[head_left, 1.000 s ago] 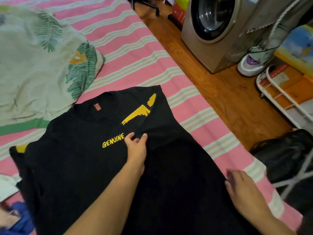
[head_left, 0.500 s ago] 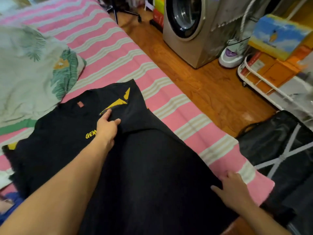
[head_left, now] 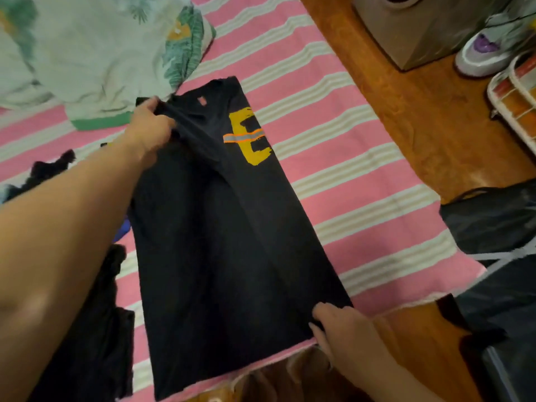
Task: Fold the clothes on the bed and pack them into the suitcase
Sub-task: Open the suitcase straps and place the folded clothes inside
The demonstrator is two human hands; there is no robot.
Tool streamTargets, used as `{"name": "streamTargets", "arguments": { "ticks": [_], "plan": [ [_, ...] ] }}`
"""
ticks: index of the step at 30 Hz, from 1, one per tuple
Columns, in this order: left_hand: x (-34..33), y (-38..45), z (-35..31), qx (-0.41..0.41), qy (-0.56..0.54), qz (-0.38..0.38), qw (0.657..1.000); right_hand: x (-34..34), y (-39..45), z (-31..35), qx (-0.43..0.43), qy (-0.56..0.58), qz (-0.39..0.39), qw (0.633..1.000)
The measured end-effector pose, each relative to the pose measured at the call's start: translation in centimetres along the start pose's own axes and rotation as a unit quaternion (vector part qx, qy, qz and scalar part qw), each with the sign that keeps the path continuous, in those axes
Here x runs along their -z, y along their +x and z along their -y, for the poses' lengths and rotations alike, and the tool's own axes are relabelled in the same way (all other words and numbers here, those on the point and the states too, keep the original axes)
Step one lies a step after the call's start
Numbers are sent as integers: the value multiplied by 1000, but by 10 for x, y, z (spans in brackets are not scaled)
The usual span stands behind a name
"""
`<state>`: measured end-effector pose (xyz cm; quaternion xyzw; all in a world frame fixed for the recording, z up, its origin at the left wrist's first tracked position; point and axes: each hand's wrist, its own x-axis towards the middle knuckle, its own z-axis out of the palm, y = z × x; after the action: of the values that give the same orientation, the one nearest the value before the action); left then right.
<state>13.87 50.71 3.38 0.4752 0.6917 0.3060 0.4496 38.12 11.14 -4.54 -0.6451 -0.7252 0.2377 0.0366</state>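
A black T-shirt (head_left: 226, 233) with a yellow print lies lengthwise on the pink striped bed (head_left: 342, 175), folded into a narrow strip. My left hand (head_left: 150, 126) grips the fabric at the shoulder near the collar. My right hand (head_left: 339, 329) pinches the hem corner at the bed's near edge. The open black suitcase (head_left: 493, 224) sits on the floor to the right, with white straps across its inside.
A pale leaf-print garment (head_left: 95, 53) lies at the back left of the bed. More dark clothes (head_left: 95, 329) are heaped under my left arm. On the wooden floor (head_left: 420, 132) stand a washing machine (head_left: 420, 27), an iron (head_left: 487, 50) and a white rack (head_left: 516, 94).
Both sides of the shirt have been folded inward into a narrow strip. My left hand moved from the chest print up to the shoulder; my right hand stayed at the hem.
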Motion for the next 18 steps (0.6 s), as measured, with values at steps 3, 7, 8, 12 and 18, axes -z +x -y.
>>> {"name": "streamTargets", "arguments": {
  "ticks": [3, 7, 8, 12, 18],
  "plan": [
    [25, 15, 18, -10, 19, -7, 1000, -35, 9, 32, 5, 30, 35, 999],
    [63, 9, 110, 77, 58, 4, 995, -64, 14, 52, -51, 92, 145, 984],
    [68, -2, 142, 110, 85, -18, 990, -68, 12, 51, -77, 110, 143, 981],
    [78, -144, 254, 258, 224, -51, 938, -59, 0, 5, -279, 136, -6, 951],
    [86, -305, 365, 402, 197, -47, 893, -67, 22, -33, -400, 213, 75, 888]
  ]
}}
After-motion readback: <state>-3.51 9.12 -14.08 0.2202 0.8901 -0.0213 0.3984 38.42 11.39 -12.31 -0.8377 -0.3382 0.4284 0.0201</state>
